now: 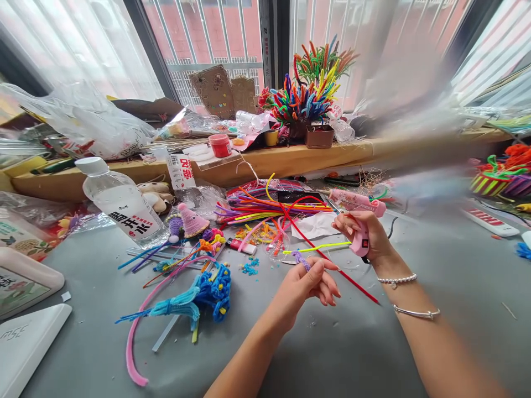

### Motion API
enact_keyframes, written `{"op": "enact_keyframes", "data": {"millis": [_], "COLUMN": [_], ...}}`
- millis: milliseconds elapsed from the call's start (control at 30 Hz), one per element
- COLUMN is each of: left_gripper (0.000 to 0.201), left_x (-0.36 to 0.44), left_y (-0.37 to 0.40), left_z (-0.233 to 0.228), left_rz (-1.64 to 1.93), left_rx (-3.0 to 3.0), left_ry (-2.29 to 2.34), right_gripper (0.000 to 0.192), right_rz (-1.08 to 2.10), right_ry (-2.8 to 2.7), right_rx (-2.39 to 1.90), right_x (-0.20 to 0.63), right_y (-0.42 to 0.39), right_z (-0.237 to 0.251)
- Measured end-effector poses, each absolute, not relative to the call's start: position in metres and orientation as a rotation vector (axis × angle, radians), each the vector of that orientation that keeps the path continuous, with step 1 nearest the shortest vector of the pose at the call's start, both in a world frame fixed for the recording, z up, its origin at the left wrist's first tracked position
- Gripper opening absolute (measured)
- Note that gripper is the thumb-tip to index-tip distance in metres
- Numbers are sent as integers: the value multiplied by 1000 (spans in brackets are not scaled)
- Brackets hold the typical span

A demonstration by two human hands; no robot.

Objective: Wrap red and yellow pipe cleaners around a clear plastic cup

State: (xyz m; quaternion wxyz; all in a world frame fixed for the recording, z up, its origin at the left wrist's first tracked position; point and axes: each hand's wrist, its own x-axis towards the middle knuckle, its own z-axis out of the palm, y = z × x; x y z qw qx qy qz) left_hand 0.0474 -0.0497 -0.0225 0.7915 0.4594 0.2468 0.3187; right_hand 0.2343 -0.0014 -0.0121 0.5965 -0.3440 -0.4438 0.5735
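My left hand (301, 287) pinches a small purple curled pipe cleaner piece (301, 260) between thumb and forefinger, its other fingers loosely bent. To its right, my right hand (367, 237) is wrapped round the handle of a pink glue gun (352, 201), whose nozzle points left. A long red pipe cleaner (352, 280) lies slantwise behind my left hand, and a yellow-green pipe cleaner (319, 247) runs between the hands. A white tissue (313, 225) lies just left of the glue gun. Left of my hands is a blue pipe cleaner flower bunch (213, 293).
A pile of colourful pipe cleaners (265, 207) lies at the table's back. On the left stand a water bottle (124, 204) and a pink crocheted figure (192, 221). The wooden sill (257, 165) carries a red-lidded jar (219, 146) and a potted pipe cleaner plant (305, 105).
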Motion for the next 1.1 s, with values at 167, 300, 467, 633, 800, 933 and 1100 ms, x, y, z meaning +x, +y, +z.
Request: {"op": "enact_keyframes", "data": {"millis": [167, 300, 467, 633, 800, 933, 1100], "left_gripper": [44, 42, 44, 45, 44, 43, 43], "left_x": [47, 47, 47, 47, 46, 46, 46], "left_y": [-49, -49, -49, -49, -50, -50, -50], "left_z": [-24, -24, -22, -21, -22, -21, -21], "left_rz": [686, 687, 688, 689, 682, 684, 687], "left_rx": [996, 1004, 1012, 1024, 1027, 1025, 1031], "left_ry": [527, 535, 552, 545, 546, 549, 539], "right_gripper": [35, 34, 35, 35, 35, 33, 35], "right_rz": [1323, 1328, 1341, 1354, 1389, 1425, 1415], "right_ry": [-1034, -1037, -1025, -1025, -1031, -1044, -1050], "right_rx": [-810, -802, -790, -784, -785, -765, -722], "right_x": [232, 231, 231, 231, 230, 229, 229], "right_y": [-3, -3, -4, -5, -5, -6, -6], "right_z": [-10, -8, -7, -7, -5, -4, -5]}}
